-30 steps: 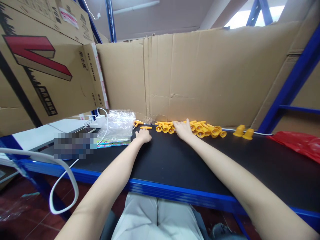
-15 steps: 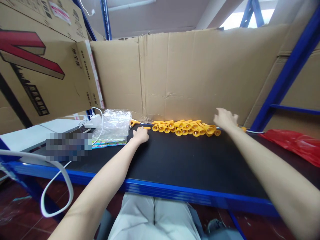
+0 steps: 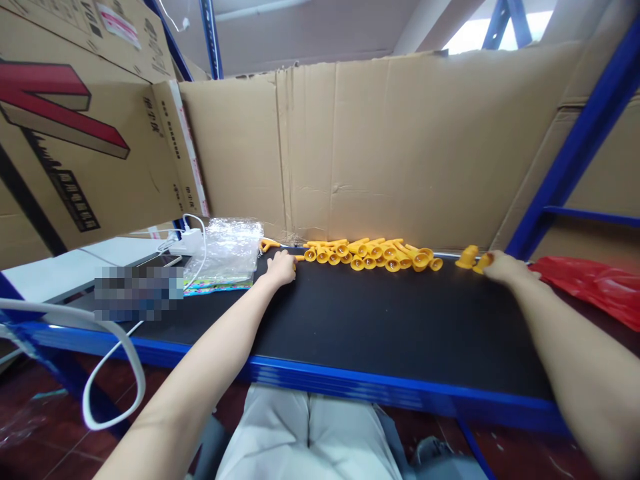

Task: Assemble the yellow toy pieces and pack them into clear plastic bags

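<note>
A row of yellow trumpet-shaped plastic pieces [image 3: 376, 252], with flared open ends toward me, lies piled along the back of the black tabletop [image 3: 380, 320]. At its left end my left hand [image 3: 281, 268] is closed on a yellow trumpet-shaped piece [image 3: 299, 258], whose stem sticks out past the fingers. Far to the right, my right hand [image 3: 506, 269] has its fingers closed on a small yellow bell-shaped piece [image 3: 482, 264]. Another yellow bell-shaped piece [image 3: 468, 257] stands just left of it. My right fingertips are partly hidden.
Clear plastic bags [image 3: 227, 247] lie stacked left of my left hand, beside a white charger and cables [image 3: 190, 239]. A red plastic bag [image 3: 587, 283] lies at the right. Cardboard [image 3: 400, 147] walls the back; a blue metal edge [image 3: 350, 378] runs along the front.
My right hand has moved right and down, from above the table to the bell-shaped piece. The two bell-shaped pieces now show clearly. My left hand has barely shifted.
</note>
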`<action>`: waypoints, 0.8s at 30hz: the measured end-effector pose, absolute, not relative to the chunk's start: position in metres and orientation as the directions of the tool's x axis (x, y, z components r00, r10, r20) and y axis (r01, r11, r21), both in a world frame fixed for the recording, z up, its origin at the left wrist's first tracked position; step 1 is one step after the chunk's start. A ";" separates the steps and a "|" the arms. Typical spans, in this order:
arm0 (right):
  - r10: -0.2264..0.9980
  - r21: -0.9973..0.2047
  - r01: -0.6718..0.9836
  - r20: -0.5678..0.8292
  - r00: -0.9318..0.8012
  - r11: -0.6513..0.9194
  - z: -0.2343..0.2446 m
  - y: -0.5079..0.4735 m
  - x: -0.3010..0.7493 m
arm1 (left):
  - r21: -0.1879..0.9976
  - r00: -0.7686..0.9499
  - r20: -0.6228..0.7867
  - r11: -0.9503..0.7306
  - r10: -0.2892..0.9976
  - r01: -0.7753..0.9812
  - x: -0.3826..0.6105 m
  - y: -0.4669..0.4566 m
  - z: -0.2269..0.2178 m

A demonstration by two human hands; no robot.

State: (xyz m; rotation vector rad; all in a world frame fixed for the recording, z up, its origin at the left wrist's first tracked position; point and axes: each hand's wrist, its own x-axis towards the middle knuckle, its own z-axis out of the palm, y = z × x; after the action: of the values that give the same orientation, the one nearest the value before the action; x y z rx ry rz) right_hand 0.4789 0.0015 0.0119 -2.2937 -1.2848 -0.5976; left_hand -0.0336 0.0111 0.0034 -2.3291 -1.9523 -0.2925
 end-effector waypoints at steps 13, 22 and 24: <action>0.922 0.102 0.926 0.179 0.343 -0.364 0.050 -0.013 0.437 | 0.183 -0.029 0.100 0.010 0.995 0.983 -0.032 0.015 -0.001; 0.983 0.160 0.987 0.184 0.004 -0.034 0.051 -0.046 0.360 | 0.114 0.056 0.158 -0.075 0.986 0.991 -0.035 0.012 0.003; 0.979 0.130 0.991 0.202 -0.038 0.012 0.051 -0.051 0.336 | 0.107 0.071 0.173 -0.090 0.982 0.990 -0.034 0.012 0.003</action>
State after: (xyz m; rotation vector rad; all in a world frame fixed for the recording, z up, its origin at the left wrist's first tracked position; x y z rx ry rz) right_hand 0.3359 -0.0513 0.0505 -2.1407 -2.1954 -0.3639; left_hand -0.0342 0.0117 0.0030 -2.2703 -2.0921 -0.3107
